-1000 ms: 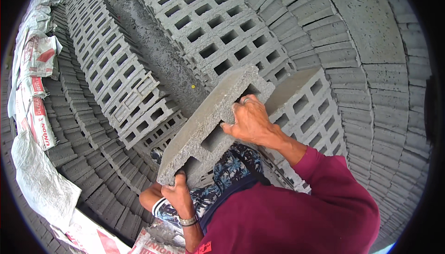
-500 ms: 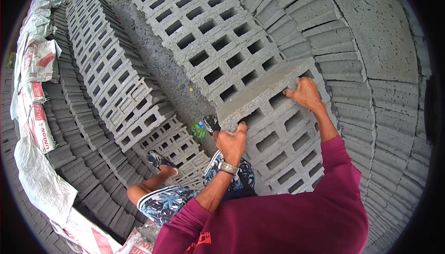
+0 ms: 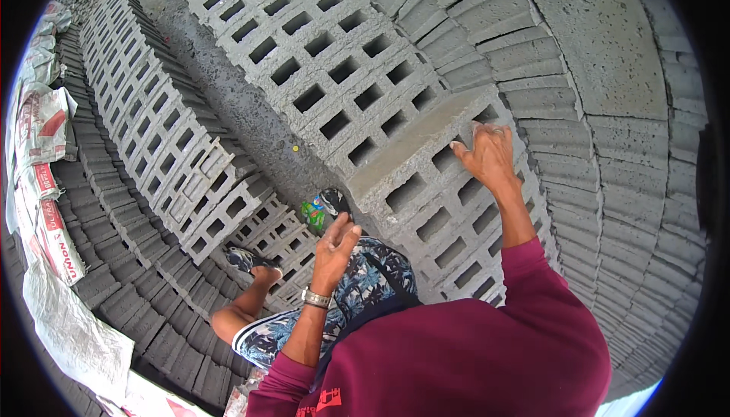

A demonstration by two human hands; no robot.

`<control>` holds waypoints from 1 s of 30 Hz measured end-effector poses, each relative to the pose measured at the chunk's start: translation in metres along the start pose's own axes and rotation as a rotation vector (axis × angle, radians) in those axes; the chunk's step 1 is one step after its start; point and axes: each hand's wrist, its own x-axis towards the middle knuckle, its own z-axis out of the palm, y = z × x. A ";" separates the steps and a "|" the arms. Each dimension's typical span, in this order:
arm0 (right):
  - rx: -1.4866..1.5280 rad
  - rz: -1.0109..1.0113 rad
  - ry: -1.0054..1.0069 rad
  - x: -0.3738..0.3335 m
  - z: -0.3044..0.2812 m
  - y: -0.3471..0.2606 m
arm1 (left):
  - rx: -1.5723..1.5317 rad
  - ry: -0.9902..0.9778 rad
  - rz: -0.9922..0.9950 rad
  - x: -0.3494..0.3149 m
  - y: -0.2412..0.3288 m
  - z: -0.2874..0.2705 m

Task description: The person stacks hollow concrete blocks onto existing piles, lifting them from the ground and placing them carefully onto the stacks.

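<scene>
A grey hollow concrete block (image 3: pixel 427 177) lies at the near end of a long row, its rectangular holes facing me. My right hand (image 3: pixel 490 157) is over this block, with fingers spread and slightly bent beside its holes. Whether its fingertips touch the concrete is hard to tell. My left hand (image 3: pixel 334 253), with a metal watch (image 3: pixel 315 298) at the wrist, is in the air above my thigh, left of the block. Its fingers point up and are loosely apart, holding nothing.
Another row of hollow blocks (image 3: pixel 144 113) runs along the left, across a narrow concrete aisle (image 3: pixel 228 86). Stacked blocks (image 3: pixel 563 139) rise on the right. White and red sacks (image 3: pixel 57 238) line the far left. A green wrapper (image 3: pixel 312 215) lies by my foot.
My left hand has come off the block's edge and moved left and down, its fingers loosening. The right hand stays over the block, fingers less curled. The view has shifted slightly.
</scene>
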 end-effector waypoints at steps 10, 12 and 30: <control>0.566 -0.283 -0.420 -0.024 0.058 -0.325 | 0.152 0.743 -0.225 0.018 -0.125 -0.368; 0.560 -0.340 -0.567 -0.042 0.112 -0.392 | 0.285 0.804 -0.193 0.009 -0.143 -0.435; 0.228 -0.237 -0.459 -0.050 0.398 -0.552 | 0.313 0.727 -0.461 0.116 -0.259 -0.547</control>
